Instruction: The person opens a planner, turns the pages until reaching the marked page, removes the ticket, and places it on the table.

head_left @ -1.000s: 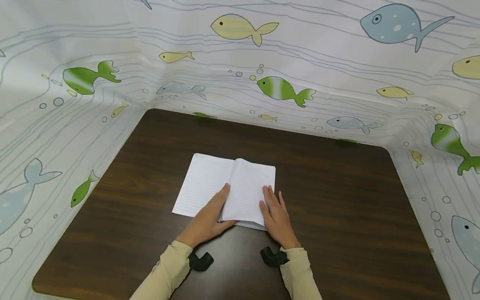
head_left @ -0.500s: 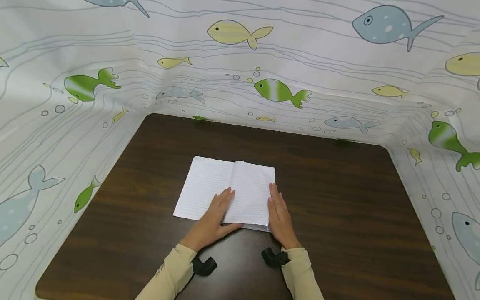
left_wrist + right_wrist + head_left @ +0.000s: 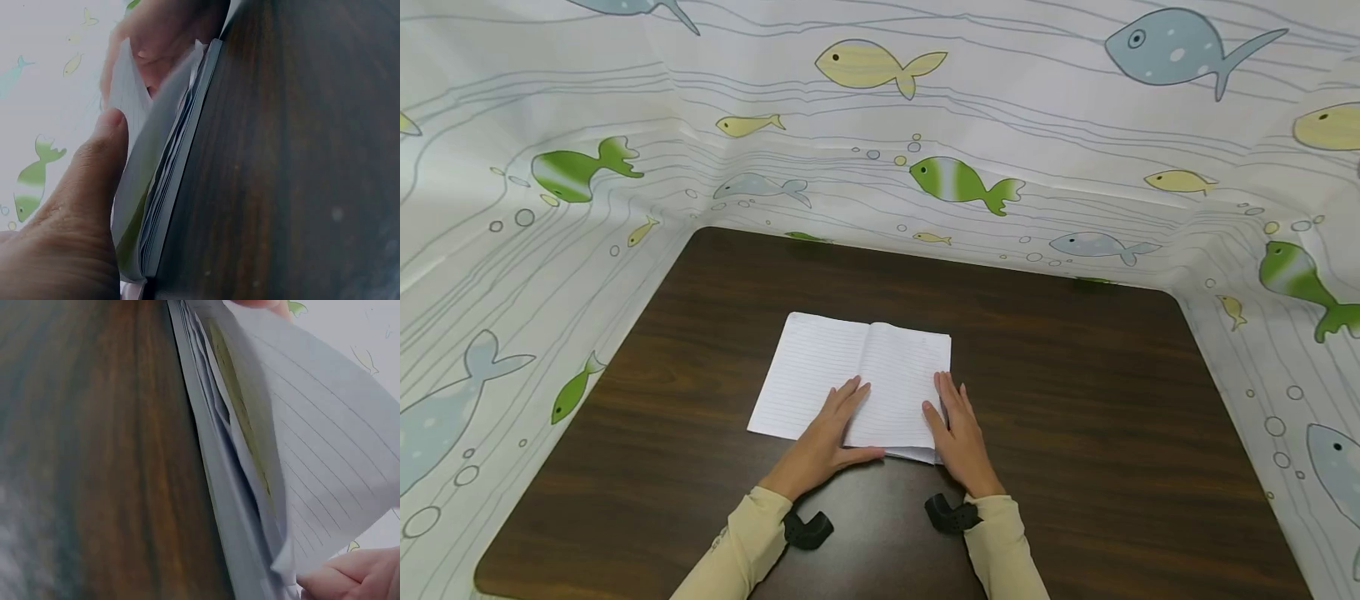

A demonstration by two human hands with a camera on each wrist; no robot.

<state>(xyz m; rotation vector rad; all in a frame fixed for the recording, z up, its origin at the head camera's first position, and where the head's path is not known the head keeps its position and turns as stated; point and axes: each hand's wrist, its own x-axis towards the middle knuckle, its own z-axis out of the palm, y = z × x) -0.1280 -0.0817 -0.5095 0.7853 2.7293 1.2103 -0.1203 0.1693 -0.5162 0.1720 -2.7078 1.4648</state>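
Observation:
An open lined notebook (image 3: 898, 392) lies on the dark wooden table, its spine running away from me. My left hand (image 3: 823, 442) rests across the fold near the bottom, fingers straight, thumb along the lower edge. My right hand (image 3: 961, 437) touches the right page's outer edge, thumb over the page and fingers stretched forward. In the left wrist view, my left thumb (image 3: 94, 169) is beside the bowed upper pages (image 3: 147, 144), and the right hand is behind them. The right wrist view shows a lined page (image 3: 325, 450) raised and curved above the stack of leaves.
The brown tabletop (image 3: 1075, 417) surrounds the notebook. White cloth walls (image 3: 1037, 108) with printed fish enclose the table at the back and both sides. A black wrist device (image 3: 808, 531) sits on each wrist.
My left hand has slid slightly right and toward me. The right fingers shifted to the page's outer edge, and the thumb is back over the page. The view has tilted a little.

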